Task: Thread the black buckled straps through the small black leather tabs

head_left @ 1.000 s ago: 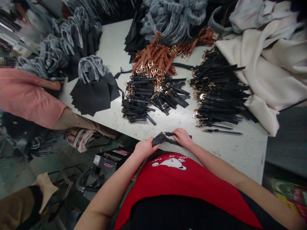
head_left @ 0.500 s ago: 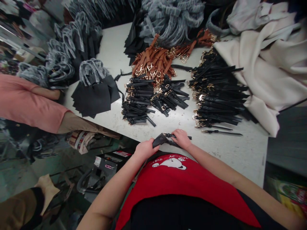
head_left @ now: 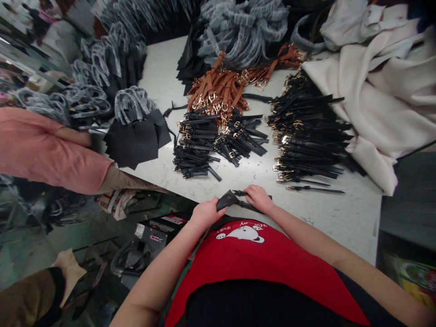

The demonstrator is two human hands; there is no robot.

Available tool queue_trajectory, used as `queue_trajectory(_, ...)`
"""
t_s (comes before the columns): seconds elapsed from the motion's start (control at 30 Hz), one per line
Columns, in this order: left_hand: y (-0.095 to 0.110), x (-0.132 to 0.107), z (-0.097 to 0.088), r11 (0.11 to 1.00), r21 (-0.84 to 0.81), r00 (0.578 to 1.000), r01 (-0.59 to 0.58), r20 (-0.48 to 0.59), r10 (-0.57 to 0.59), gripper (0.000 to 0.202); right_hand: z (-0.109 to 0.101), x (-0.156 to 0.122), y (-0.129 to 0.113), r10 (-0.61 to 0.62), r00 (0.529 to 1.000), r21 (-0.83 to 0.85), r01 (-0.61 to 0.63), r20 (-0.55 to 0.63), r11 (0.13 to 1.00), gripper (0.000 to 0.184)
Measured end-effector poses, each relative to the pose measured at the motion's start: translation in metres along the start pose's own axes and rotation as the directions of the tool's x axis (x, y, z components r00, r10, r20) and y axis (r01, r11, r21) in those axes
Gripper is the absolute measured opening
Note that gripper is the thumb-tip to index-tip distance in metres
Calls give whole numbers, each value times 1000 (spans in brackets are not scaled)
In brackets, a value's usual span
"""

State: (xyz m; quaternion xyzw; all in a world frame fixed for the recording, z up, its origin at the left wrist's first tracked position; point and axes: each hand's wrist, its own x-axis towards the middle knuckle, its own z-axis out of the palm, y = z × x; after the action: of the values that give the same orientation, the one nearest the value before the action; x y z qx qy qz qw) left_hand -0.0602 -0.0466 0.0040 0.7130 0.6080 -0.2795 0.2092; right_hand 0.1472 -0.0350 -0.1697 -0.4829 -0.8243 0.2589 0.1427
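Note:
At the near edge of the white table [head_left: 327,213], my left hand [head_left: 204,212] is closed on a black leather piece [head_left: 227,199]. My right hand [head_left: 259,198] rests with bent fingers on thin black straps [head_left: 242,193] joined to that piece. Beyond my hands lie heaps of black straps with gold buckles [head_left: 308,141], a smaller black strap heap [head_left: 200,145] and brown straps [head_left: 218,88].
Black bags with wrapped handles [head_left: 136,131] stand at the left, more of them [head_left: 102,68] behind. Cream cloth [head_left: 381,100] covers the right side. A person in a pink top [head_left: 44,145] stands at the left table edge. A machine [head_left: 150,234] sits below the edge.
My hands have stayed on the black piece with hardly any movement. The view has tipped slightly, and the person in pink has shifted a little to the right.

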Motion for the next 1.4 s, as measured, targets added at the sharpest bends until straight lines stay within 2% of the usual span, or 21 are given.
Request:
queue_trajectory(0.2,1,0,-2,1000,15,1000,-13,3,13,46,-1,1,-6,87,996,-39,-88,-34,995,21)
queue_trajectory(0.37,2,5,-7,1000,29,999,3,42,-4,48,-11,-3,-8,35,999,5,-35,-41,999,26)
queue_trajectory(0.5,4,14,-11,998,53,999,-19,45,16,49,-18,-9,-3,177,973,-57,-187,-150,981,24)
queue_trajectory(0.57,11,20,-12,998,61,999,-26,50,23,48,-17,-12,1,216,967,-83,-228,-136,970,23)
queue_trajectory(0.77,43,43,-21,991,83,994,-103,44,100,46,-10,-15,7,156,984,-121,-165,-87,979,27)
queue_trajectory(0.93,46,44,-35,976,169,987,-138,100,122,43,-11,-15,7,140,987,-118,-149,-76,982,26)
queue_trajectory(1.4,71,61,-55,950,230,970,-213,164,178,38,-16,-15,5,113,986,-98,-125,-121,987,24)
